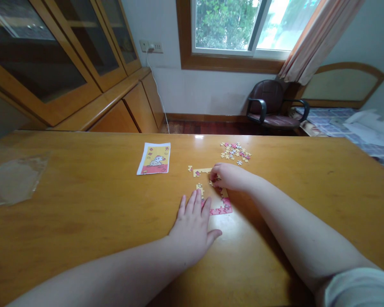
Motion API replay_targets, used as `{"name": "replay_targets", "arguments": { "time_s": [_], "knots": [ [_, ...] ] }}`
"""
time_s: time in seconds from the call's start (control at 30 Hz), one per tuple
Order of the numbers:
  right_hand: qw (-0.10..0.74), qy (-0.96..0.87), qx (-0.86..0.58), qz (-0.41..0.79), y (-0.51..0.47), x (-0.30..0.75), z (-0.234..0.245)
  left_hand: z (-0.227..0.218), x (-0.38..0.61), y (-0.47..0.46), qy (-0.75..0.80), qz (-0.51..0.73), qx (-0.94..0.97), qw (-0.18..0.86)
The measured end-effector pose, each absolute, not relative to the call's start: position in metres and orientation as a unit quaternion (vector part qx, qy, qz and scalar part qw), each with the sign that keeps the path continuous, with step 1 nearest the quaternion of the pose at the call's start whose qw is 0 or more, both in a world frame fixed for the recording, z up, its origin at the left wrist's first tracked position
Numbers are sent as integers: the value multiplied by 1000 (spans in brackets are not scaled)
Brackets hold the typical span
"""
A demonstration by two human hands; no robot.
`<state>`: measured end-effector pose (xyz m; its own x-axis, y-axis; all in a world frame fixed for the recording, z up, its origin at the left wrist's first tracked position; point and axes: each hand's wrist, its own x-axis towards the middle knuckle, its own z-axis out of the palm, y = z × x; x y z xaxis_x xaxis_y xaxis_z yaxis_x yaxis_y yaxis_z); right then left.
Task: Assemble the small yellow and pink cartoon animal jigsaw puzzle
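A partly joined jigsaw border (222, 208) in yellow and pink lies on the wooden table (83, 204). My left hand (193, 226) rests flat on the table with fingers stretched out, its fingertips touching the border's lower left part. My right hand (227, 175) is curled, fingers pinched on a small puzzle piece at the border's upper right corner. A heap of loose puzzle pieces (236, 152) lies just beyond the right hand. A reference picture card (154, 158) with a cartoon animal lies to the left of the border.
A crumpled clear plastic bag (14, 179) lies at the table's left edge. Wooden cabinets with glass doors (60, 64) stand at the left. Behind the table are a dark armchair (270, 106), a window with a curtain (320, 34), and a bed (348, 123).
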<state>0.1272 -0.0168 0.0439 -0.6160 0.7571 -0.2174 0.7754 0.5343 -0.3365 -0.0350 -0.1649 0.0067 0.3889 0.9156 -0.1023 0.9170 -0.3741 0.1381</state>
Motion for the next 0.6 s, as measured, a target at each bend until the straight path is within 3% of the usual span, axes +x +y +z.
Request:
{"name": "replay_targets", "arguments": {
  "time_s": [0.3, 0.6],
  "knots": [
    [13, 851, 469, -237, -20, 123, 48, 13, -34, -165, 553, -14, 827, 97],
    [-28, 813, 443, -377, -21, 126, 46, 9, -35, -167, 554, -4, 827, 93]
  ]
}}
